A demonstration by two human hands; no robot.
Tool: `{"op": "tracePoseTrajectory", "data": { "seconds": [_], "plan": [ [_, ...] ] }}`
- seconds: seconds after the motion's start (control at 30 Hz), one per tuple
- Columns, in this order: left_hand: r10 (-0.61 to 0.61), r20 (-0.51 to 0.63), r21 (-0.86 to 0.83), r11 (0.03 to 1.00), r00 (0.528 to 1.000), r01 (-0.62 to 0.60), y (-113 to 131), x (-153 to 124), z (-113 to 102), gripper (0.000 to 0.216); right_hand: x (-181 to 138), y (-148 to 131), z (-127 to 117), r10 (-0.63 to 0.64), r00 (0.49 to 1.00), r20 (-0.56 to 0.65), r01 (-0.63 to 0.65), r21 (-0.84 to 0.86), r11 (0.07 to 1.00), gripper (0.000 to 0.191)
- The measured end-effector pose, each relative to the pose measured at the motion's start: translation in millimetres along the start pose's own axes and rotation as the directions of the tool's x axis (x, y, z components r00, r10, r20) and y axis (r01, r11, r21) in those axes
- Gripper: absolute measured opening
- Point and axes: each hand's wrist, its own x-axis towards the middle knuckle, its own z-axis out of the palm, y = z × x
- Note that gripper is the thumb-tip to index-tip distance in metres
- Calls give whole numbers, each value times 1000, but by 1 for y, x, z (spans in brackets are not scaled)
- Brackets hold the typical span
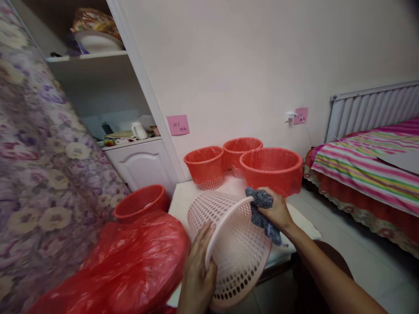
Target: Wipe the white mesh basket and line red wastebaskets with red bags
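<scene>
Head view, left to right. At 8 o'clock a crumpled red plastic bag [131, 261] lies beside a red-lined basket [141, 203]. The left hand [199, 266], at 6 o'clock, is curled over the rim of a pale pink perforated basket [235, 248], which is tipped on its side over the table [183, 196] edge. The right hand [276, 211], at 4 o'clock from centre, is clenched around a grey-blue cloth [262, 209] pressed on the same rim. Three red-lined baskets [271, 170] stand at 12 o'clock; a striped bed [366, 165] at 3 o'clock. Risks, as judged: firm pressure from the cloth could twist the basket from the one-handed hold; a swing could knock the nearest lined basket
</scene>
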Motion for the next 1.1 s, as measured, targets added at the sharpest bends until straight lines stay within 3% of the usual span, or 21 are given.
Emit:
{"op": "tracePoseTrajectory", "data": {
  "seconds": [0.07, 0.17, 0.2, 0.27, 0.33, 0.4, 0.43, 0.57, 0.7, 0.83, 0.97, 1.03, 1.1],
  "plan": [
    [-6, -2, 17, 1000, 1000, 6, 3, 2, -4, 73, -1, -34, 8, -112, 988, 103, 118, -59, 991, 40],
    [12, 41, 15, 1000, 999, -12, 13, 17, -8, 70, -15, -75, 25, -377, 865, 330, 469, -269, 842, 44],
    [23, 53, 13, 1000, 998, -23, 17, 23, -7, 70, -19, -82, 29, -412, 826, 385, 534, -300, 790, 43],
    [45, 70, 12, 999, 997, -46, 21, 30, -4, 71, -24, -85, 31, -421, 802, 425, 566, -313, 763, 40],
    [55, 84, 16, 998, 995, -57, 21, 30, 0, 69, -24, -69, 26, -357, 859, 367, 467, -272, 841, 41],
    [52, 85, 17, 998, 995, -53, 18, 24, 3, 66, -23, -37, 16, -192, 956, 223, 229, -151, 962, 44],
    [49, 79, 21, 998, 996, -51, 17, 21, 4, 66, -24, -18, 11, -47, 993, 106, 50, -24, 998, 43],
    [55, 31, 37, 998, 998, -56, 14, 10, 3, 69, -50, 54, 5, 184, 983, -4, -182, 127, 975, 39],
    [78, -10, 38, 996, 997, -78, 14, 6, 0, 68, -71, 79, 6, 278, 959, -52, -264, 189, 946, 30],
    [36, -67, 41, 999, 997, -33, 9, -3, 0, 62, -43, 47, -8, 169, 980, -101, -157, 120, 980, 38],
    [21, -20, 51, 999, 1000, -20, 7, -3, 2, 64, -20, -17, -9, -63, 997, 50, 65, -28, 998, 44],
    [38, 4, 45, 998, 999, -38, 9, 2, 1, 65, -21, -46, 0, -261, 944, 203, 298, -186, 936, 41],
    [52, 34, 47, 997, 998, -54, 13, 7, 0, 65, -27, -64, 7, -361, 881, 307, 442, -256, 860, 41]
  ]
}}
